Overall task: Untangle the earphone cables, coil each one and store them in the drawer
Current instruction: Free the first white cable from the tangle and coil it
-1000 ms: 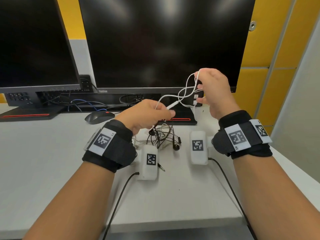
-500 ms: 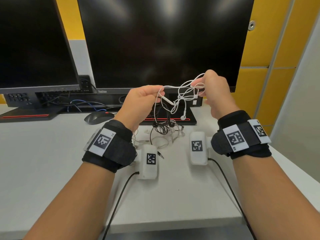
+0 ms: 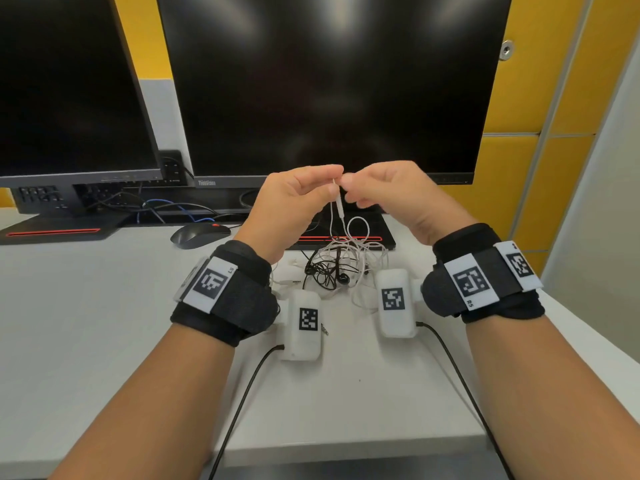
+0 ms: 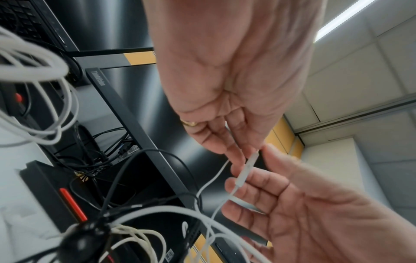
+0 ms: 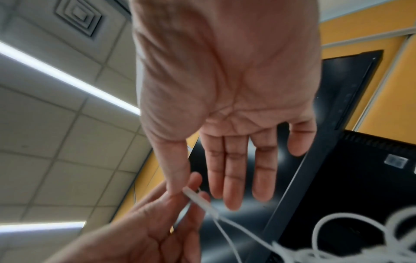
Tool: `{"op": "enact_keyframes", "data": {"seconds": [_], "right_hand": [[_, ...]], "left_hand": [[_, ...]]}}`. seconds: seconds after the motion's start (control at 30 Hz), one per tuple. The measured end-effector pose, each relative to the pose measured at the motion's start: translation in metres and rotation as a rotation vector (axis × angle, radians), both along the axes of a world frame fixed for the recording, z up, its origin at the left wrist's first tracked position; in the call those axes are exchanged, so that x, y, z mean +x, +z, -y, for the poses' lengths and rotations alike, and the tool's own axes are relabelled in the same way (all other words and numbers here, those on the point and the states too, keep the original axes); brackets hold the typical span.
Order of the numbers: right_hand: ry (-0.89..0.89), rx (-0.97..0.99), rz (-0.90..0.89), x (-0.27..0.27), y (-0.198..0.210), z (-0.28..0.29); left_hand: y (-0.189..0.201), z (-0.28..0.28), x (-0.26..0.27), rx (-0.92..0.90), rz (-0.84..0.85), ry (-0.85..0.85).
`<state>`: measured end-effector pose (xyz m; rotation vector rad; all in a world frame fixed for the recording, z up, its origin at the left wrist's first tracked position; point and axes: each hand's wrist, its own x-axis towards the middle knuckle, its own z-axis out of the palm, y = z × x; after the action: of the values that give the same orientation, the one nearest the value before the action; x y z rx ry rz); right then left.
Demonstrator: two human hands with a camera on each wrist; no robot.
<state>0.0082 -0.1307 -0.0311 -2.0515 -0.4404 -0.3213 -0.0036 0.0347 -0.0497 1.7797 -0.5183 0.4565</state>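
While the left hand [image 3: 294, 199] and right hand [image 3: 388, 192] pinch the thin white earphone cable [image 3: 341, 209] above the desk's knotted black-and-white cable pile [image 3: 339, 268], pulling might tighten knots; other fingers hang loose.

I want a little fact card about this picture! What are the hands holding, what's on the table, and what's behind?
Left hand: pinches the thin white earphone cable near its slim white inline remote
Right hand: fingertips meet the left hand's at the top of that cable
Cable: hangs down into the pile
Pile on white desk: tangled white and black earphone cables, not yet separated
Also on desk: dark computer mouse
Behind: two dark monitors
Drawer: not in view
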Motion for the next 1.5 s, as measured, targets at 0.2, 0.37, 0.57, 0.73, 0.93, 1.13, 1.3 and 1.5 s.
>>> {"op": "enact_keyframes", "data": {"seconds": [0.2,0.37,0.57,0.73,0.93,1.13,1.3,1.5], "right_hand": [[0.065,-0.168,0.04,0.002,-0.006,0.001],[0.16,0.086,0.027,0.0,-0.001,0.001],[0.261,0.405,0.122,-0.004,0.005,0.003],[0.174,0.554,0.233,0.0,0.008,0.007],[0.303,0.615,0.192,0.0,0.006,0.004],[0.372,0.62,0.157,-0.004,0.004,-0.004],[0.125,0.535,0.192,0.0,0.004,0.001],[-0.04,0.164,-0.026,0.006,0.0,0.006]], "left_hand": [[0.0,0.0,0.0,0.039,0.007,-0.038],[-0.002,-0.002,0.003,0.09,-0.049,0.014],[-0.006,-0.002,0.003,0.289,-0.212,0.011],[-0.005,-0.003,0.002,0.312,-0.264,-0.014],[-0.004,0.002,-0.002,0.295,-0.238,0.002],[-0.007,0.005,-0.004,0.302,-0.239,-0.149],[-0.004,0.005,-0.004,0.205,-0.28,-0.173],[-0.002,0.005,0.0,-0.124,-0.243,-0.069]]}}
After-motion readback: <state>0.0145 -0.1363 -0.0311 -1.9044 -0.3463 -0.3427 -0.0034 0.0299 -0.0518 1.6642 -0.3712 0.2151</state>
